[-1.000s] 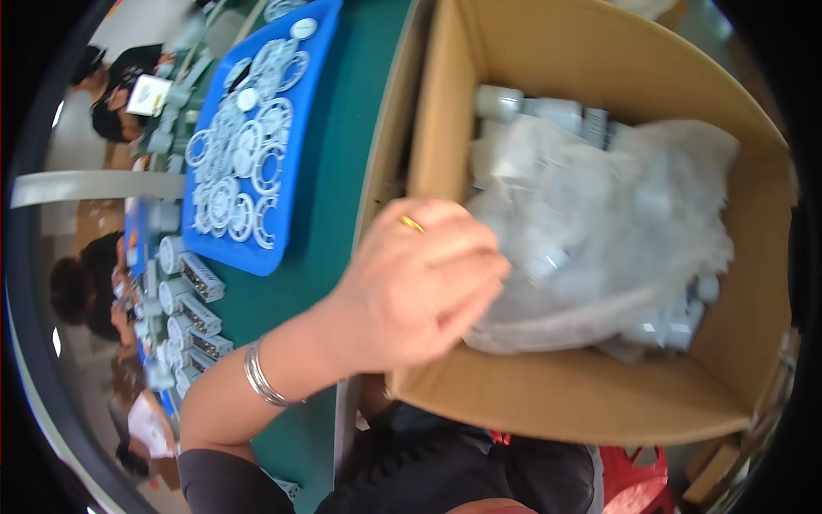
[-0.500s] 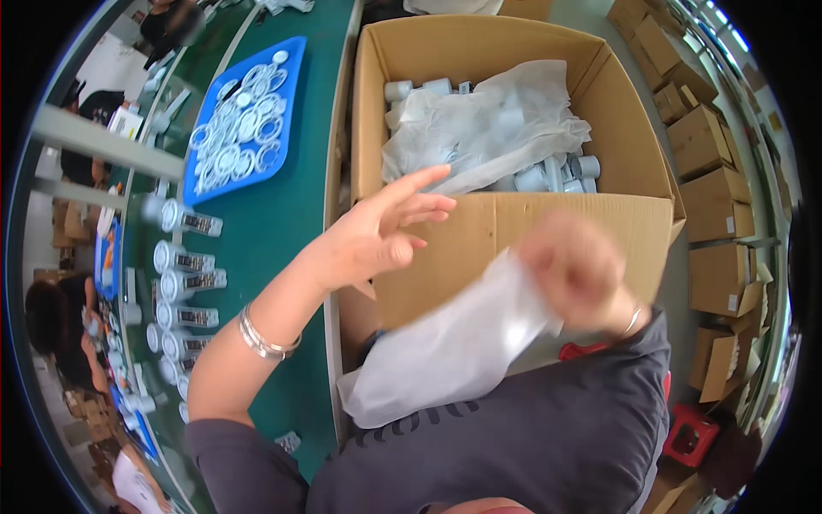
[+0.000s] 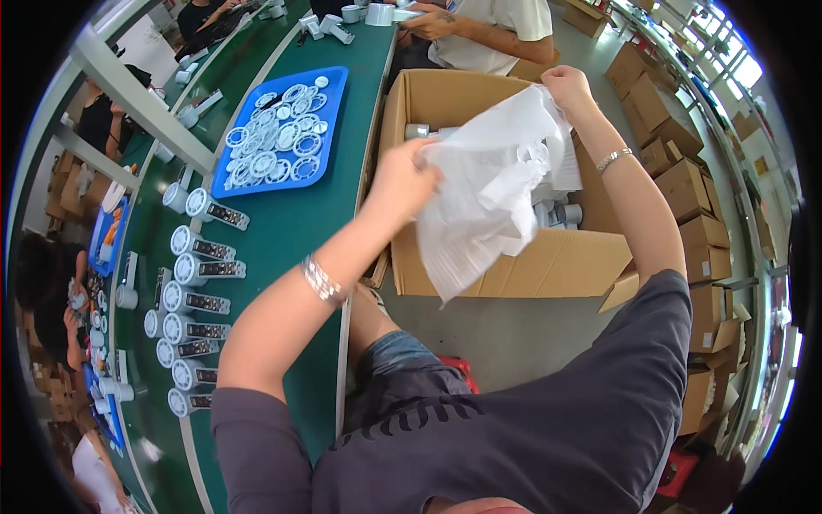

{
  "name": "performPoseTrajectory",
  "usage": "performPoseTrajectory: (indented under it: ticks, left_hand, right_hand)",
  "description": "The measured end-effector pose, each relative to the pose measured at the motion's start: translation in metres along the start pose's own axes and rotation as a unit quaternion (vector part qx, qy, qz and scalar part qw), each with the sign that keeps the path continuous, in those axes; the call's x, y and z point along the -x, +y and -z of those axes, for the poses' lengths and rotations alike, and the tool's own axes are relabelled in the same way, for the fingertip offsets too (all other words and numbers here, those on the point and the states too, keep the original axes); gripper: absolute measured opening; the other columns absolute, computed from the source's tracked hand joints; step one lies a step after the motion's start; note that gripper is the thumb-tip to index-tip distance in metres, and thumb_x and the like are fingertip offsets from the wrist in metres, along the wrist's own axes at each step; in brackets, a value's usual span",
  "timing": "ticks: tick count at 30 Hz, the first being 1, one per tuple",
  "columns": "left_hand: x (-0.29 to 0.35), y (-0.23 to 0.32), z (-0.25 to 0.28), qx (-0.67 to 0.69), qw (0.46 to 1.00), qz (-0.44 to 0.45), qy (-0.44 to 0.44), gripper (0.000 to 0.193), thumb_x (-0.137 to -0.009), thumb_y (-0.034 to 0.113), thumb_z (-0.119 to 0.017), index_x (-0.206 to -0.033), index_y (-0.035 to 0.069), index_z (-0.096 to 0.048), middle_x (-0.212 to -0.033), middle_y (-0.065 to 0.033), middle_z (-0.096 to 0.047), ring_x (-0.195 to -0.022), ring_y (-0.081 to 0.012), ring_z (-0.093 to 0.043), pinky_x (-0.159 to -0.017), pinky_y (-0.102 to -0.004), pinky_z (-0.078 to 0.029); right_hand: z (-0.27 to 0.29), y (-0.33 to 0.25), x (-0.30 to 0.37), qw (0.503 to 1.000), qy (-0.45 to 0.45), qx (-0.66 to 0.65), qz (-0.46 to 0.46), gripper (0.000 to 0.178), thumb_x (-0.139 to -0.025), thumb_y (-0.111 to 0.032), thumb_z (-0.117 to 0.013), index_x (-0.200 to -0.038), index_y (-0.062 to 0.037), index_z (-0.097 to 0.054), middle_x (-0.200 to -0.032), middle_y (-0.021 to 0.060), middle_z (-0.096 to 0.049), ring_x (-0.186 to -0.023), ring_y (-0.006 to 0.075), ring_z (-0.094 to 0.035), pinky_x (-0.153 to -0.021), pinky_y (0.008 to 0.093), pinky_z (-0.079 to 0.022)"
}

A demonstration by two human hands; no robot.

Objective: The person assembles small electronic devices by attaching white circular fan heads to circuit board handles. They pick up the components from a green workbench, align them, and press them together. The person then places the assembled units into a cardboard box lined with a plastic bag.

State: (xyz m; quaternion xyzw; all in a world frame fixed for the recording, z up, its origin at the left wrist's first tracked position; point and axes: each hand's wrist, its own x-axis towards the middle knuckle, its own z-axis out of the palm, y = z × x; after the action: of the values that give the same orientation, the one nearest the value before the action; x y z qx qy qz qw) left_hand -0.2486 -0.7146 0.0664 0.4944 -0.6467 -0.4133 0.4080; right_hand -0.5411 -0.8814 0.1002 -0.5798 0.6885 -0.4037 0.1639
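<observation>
A thin white plastic sheet (image 3: 479, 201) is stretched above the open cardboard box (image 3: 548, 272), one corner hanging over the near wall. My right hand (image 3: 567, 87) is closed on its far right corner, raised over the box's far side. At the sheet's left edge, my left hand (image 3: 401, 182) is closed, with fingers curled on the plastic and slightly blurred. Below the sheet, several white and grey cylindrical parts (image 3: 565, 214) show inside the box; the sheet hides most of the contents.
On the green workbench (image 3: 295, 231) to my left lies a blue tray (image 3: 220, 193) of white rings. Nearer stands a row of white devices (image 3: 199, 268) with exposed circuit boards. A co-worker in a white shirt (image 3: 505, 26) is beyond the box. Cardboard cartons (image 3: 659, 111) line the right side.
My right hand has lifted the sheet from near my body up and away over the box. My left hand, earlier spread and empty, now grips its edge. The view has shifted, showing a co-worker.
</observation>
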Motion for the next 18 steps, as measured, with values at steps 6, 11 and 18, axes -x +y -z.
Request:
performPoseTrajectory:
  ticks: [6, 11, 18]
  left_hand:
    - [-0.107, -0.031, 0.019, 0.193, 0.961, 0.144, 0.138, 0.018, -0.083, 0.014, -0.063, -0.086, -0.004, -0.065, -0.069, -0.0024, -0.060, -0.054, -0.0108, -0.050, -0.051, -0.0275, -0.040]
    - [-0.140, -0.010, 0.003, 0.175, 0.977, -0.018, 0.121, 0.024, -0.077, 0.018, -0.064, -0.086, -0.005, -0.067, -0.073, -0.0081, -0.065, -0.064, -0.0133, -0.058, -0.061, -0.0273, -0.046]
    - [-0.157, 0.041, 0.032, -0.379, 0.911, -0.158, -0.027, 0.021, -0.070, 0.011, -0.061, -0.089, 0.008, -0.070, -0.085, -0.0173, -0.066, -0.085, -0.0308, -0.064, -0.076, -0.0378, -0.050]
  right_hand:
    - [0.042, 0.009, -0.020, 0.993, -0.035, 0.110, 0.008, 0.052, -0.083, -0.043, -0.062, -0.112, -0.0005, -0.060, -0.101, 0.0128, -0.064, -0.094, 0.0196, -0.060, -0.082, 0.0319, -0.047]
    - [-0.008, -0.047, 0.081, 0.949, -0.120, 0.156, 0.246, 0.084, -0.076, -0.045, -0.067, -0.139, -0.0028, -0.031, -0.128, 0.0254, -0.048, -0.120, 0.0339, -0.048, -0.096, 0.0372, -0.040]
    - [-0.011, -0.001, 0.009, 0.914, 0.016, 0.277, 0.295, 0.020, -0.077, -0.006, -0.046, -0.092, -0.0077, -0.059, -0.085, 0.0156, -0.065, -0.082, 0.0346, -0.062, -0.073, 0.0456, -0.048]
